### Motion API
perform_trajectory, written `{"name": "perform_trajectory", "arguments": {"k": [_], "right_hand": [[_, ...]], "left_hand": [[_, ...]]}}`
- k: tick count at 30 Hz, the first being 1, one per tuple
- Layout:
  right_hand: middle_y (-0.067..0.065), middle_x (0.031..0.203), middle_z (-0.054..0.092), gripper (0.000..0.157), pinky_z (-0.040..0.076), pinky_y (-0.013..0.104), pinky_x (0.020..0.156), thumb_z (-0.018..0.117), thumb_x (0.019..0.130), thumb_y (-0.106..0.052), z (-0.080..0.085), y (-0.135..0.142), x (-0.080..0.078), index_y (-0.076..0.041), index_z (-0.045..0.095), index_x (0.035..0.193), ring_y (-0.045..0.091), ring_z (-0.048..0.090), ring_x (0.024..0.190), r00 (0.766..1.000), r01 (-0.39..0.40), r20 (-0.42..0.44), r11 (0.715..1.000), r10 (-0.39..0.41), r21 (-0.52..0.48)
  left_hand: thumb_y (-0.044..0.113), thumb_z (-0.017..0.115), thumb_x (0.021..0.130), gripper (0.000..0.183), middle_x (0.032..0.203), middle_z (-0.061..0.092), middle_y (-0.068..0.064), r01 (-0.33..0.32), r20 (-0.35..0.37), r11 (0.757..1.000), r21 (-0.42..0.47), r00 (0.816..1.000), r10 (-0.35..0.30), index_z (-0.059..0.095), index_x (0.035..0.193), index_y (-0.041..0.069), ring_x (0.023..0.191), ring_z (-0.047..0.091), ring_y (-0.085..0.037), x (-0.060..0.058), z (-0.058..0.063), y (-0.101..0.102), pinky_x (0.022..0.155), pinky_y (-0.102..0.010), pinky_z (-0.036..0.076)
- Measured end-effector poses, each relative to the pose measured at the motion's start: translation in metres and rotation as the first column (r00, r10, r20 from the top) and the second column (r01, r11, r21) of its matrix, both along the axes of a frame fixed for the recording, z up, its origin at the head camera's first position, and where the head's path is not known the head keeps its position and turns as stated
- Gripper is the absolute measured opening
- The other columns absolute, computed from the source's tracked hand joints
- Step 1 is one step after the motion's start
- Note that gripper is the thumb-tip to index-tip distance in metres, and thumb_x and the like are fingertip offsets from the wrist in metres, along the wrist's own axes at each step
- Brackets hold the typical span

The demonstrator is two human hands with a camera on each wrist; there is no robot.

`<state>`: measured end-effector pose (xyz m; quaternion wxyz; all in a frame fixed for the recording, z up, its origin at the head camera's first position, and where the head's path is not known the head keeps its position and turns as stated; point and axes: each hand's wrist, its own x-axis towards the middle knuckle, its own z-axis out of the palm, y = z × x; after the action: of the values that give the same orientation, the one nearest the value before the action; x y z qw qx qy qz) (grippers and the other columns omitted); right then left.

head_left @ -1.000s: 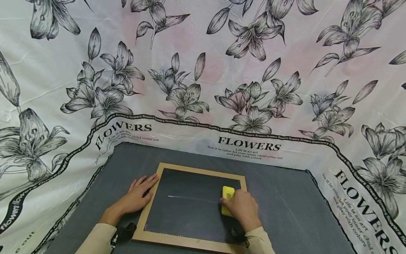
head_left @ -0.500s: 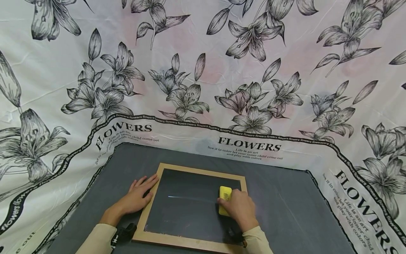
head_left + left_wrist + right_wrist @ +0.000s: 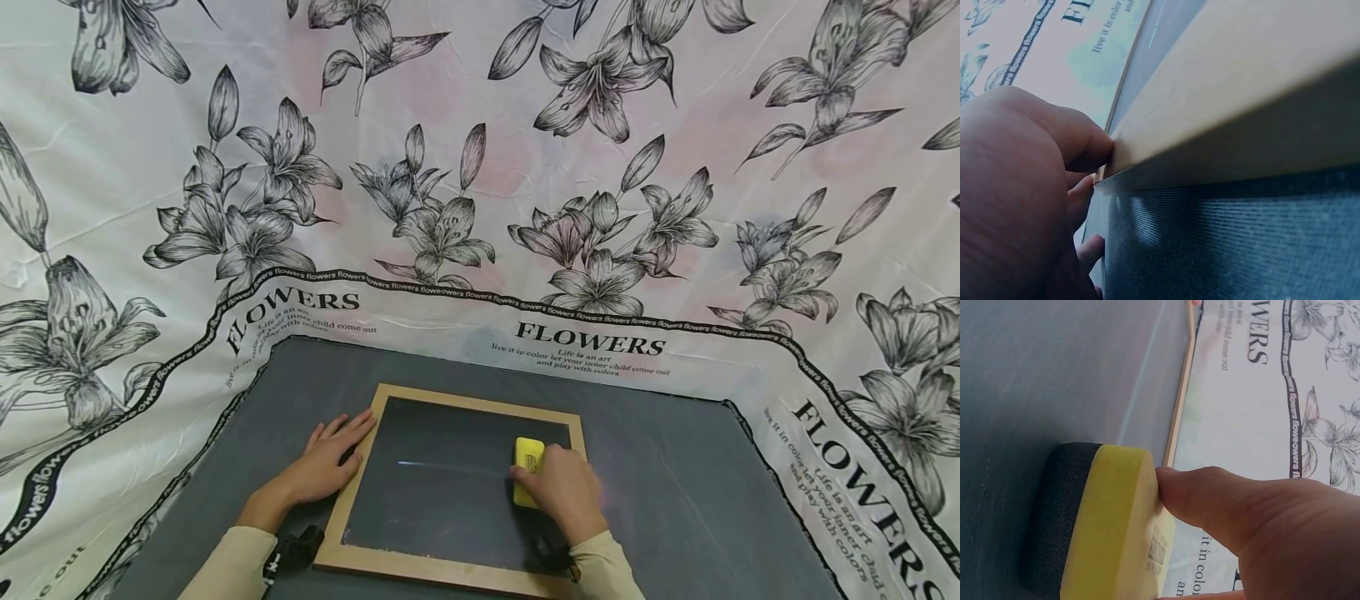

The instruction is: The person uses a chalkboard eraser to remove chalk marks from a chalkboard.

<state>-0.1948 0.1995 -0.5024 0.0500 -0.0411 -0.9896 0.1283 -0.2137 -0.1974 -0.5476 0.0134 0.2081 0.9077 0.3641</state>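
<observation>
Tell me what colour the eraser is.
The eraser is yellow with a blackish bottom layer; the right wrist view shows it best.

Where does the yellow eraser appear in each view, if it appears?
Head: the yellow eraser is below and right of centre, held by the right hand.
Left wrist: not in it.
Right wrist: lower part, left of centre.
Shared landmark: the wooden frame, visible in all three.

A dark grey tabletop (image 3: 697, 483) bears a blackboard (image 3: 435, 512) in a pale wooden frame (image 3: 480, 405).
</observation>
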Motion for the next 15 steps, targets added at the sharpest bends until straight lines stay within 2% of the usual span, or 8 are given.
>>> {"name": "perform_trajectory", "arguments": {"k": [4, 5, 15], "right_hand": [[0.005, 0.065, 0.057, 0.06, 0.043, 0.035, 0.049, 0.087, 0.084, -0.063, 0.0004, -0.0016, 0.0001, -0.007, 0.066, 0.081, 0.021, 0.055, 0.056, 1.0, -0.012, -0.009, 1.0, 0.012, 0.001], [0.005, 0.065, 0.057, 0.055, 0.043, 0.036, 0.049, 0.089, 0.083, -0.057, 0.0097, -0.0064, 0.0024, -0.007, 0.066, 0.081, 0.022, 0.056, 0.056, 1.0, 0.001, 0.018, 1.0, -0.001, -0.004], [0.004, 0.066, 0.057, 0.055, 0.043, 0.035, 0.05, 0.088, 0.085, -0.058, 0.0094, -0.0095, 0.0018, -0.007, 0.067, 0.084, 0.02, 0.055, 0.057, 0.999, -0.001, 0.032, 1.0, 0.001, 0.012]], "left_hand": [[0.01, 0.058, 0.11, 0.06, 0.178, 0.034, -0.018, -0.005, 0.001, 1.0, -0.02, 1.0, 0.005, 0.044, 0.168, 0.005, 0.162, 0.023, -0.059, -0.0001, 0.0008, 0.0006, 0.123, -0.083, 0.006], [0.009, 0.058, 0.11, 0.06, 0.178, 0.034, -0.019, -0.005, 0.001, 1.0, -0.019, 1.0, 0.005, 0.044, 0.168, 0.005, 0.162, 0.023, -0.059, -0.0003, 0.0007, 0.0007, 0.124, -0.083, 0.006], [0.008, 0.058, 0.11, 0.06, 0.178, 0.033, -0.019, -0.006, -0.001, 1.0, -0.028, 1.0, 0.006, 0.043, 0.168, 0.005, 0.162, 0.022, -0.059, -0.0004, -0.0006, 0.0005, 0.124, -0.083, 0.006]]}}
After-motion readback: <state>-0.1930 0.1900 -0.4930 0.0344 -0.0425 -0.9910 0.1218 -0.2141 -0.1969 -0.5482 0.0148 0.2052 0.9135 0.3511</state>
